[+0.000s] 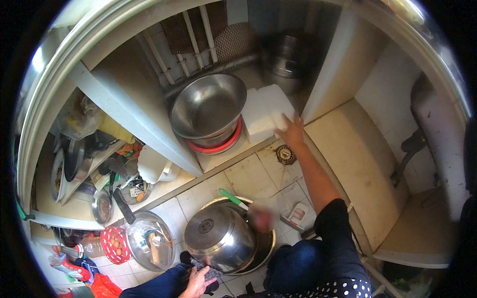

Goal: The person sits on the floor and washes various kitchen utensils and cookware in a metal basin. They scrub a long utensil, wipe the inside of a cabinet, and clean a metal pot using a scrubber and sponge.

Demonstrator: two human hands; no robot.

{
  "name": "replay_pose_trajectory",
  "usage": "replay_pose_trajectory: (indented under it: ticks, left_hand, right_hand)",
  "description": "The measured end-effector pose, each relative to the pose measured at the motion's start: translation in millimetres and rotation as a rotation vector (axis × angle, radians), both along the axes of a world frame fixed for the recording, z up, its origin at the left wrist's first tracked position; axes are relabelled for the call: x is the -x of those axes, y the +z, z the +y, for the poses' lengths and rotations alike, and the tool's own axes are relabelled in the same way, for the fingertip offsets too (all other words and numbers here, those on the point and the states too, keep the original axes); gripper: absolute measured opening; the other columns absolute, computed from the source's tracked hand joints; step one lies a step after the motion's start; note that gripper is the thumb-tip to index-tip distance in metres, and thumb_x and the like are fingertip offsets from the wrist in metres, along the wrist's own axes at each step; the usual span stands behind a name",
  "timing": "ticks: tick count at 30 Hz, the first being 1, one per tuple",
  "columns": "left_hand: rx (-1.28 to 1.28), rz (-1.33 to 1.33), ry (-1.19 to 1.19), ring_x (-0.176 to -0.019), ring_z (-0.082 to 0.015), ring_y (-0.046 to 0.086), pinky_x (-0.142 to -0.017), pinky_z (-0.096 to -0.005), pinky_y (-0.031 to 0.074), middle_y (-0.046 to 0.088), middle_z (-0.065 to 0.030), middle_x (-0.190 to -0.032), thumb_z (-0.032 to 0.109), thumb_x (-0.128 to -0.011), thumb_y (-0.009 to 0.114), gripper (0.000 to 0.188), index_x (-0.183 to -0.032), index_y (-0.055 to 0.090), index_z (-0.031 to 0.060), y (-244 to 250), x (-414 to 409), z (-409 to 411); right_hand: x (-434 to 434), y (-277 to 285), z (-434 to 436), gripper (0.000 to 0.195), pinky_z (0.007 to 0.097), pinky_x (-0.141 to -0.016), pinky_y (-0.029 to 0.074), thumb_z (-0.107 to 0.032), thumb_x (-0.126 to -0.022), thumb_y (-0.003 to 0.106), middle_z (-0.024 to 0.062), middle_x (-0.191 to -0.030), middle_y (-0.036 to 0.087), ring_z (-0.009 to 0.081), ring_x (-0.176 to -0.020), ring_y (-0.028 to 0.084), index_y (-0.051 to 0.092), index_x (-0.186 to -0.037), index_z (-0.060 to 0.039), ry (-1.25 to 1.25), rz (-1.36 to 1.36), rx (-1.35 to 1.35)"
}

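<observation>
My right hand (pixel 291 131) is stretched into the open cabinet, its fingers spread against the near right end of a white box-like block (pixel 266 110). My left hand (pixel 197 282) holds a grey cloth (pixel 207 269) near the rim of a large steel pot. Below me, a steel pot (pixel 223 238) rests tilted, base up, in a wider round vessel (pixel 273 244) on the tiled floor. A green-handled utensil (pixel 231 196) leans at that vessel's far edge; its lower end meets a blurred patch. Left of the white block, a steel basin (pixel 210 104) sits on a red-rimmed basin (pixel 220 149).
A floor drain (pixel 286 154) lies under my right forearm. Shelves at left hold pans, a white scalloped bowl (pixel 152 164) and utensils. A steel tray (pixel 141 260) with small items stands beside a red basket (pixel 115 244) of eggs. Dark pots (pixel 287 70) stand deep in the cabinet.
</observation>
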State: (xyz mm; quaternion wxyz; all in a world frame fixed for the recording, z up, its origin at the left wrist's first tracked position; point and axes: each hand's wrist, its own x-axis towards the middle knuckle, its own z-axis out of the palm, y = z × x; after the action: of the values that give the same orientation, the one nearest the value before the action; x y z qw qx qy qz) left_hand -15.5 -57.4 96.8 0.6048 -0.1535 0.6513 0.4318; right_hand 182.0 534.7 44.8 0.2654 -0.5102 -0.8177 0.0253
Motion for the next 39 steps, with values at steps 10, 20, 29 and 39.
replay_pose_trajectory:
  ticks: [10,20,29,39]
  left_hand:
    - [0.023,0.03,0.005,-0.109,-0.0276,0.058,-0.087,-0.057,0.051,0.054,-0.0064,-0.121,0.01,-0.095,0.052,0.032,-0.126,0.044,0.0146,-1,-1,-1]
    - [-0.007,-0.004,-0.007,-0.105,-0.0288,0.061,-0.086,-0.0549,0.052,0.057,-0.0078,-0.117,0.011,-0.095,0.053,0.034,-0.127,0.043,0.0149,8,-1,5]
    - [0.024,-0.019,0.014,-0.102,-0.0273,0.061,-0.086,-0.0543,0.052,0.057,-0.0075,-0.116,0.01,-0.095,0.051,0.034,-0.127,0.043,0.0158,1,1,1]
    - [-0.044,-0.067,0.03,-0.1,-0.0309,0.063,-0.08,-0.0571,0.053,0.057,-0.0071,-0.113,0.009,-0.092,0.056,0.036,-0.125,0.046,0.0184,-21,7,-25]
  right_hand:
    - [30,-6,62,0.095,0.0522,-0.116,0.014,-0.032,-0.064,0.082,0.0269,-0.155,0.011,0.0441,-0.143,0.009,0.035,-0.147,-0.0277,-0.06,-0.193,0.283]
    - [49,-44,12,0.107,0.0427,-0.117,0.016,-0.035,-0.072,0.079,0.0307,-0.153,0.007,0.042,-0.143,0.008,0.015,-0.147,0.0059,-0.212,0.726,0.273]
    - [89,-43,5,0.12,0.0331,-0.118,0.013,-0.048,-0.072,0.079,0.0288,-0.153,0.012,0.0345,-0.144,0.013,0.006,-0.144,0.0143,-0.2,0.674,0.45]
    - [97,13,-17,0.113,0.0335,-0.115,0.022,-0.059,-0.074,0.07,0.0267,-0.152,0.022,0.0344,-0.142,0.021,0.018,-0.144,0.0137,-0.158,0.216,0.741]
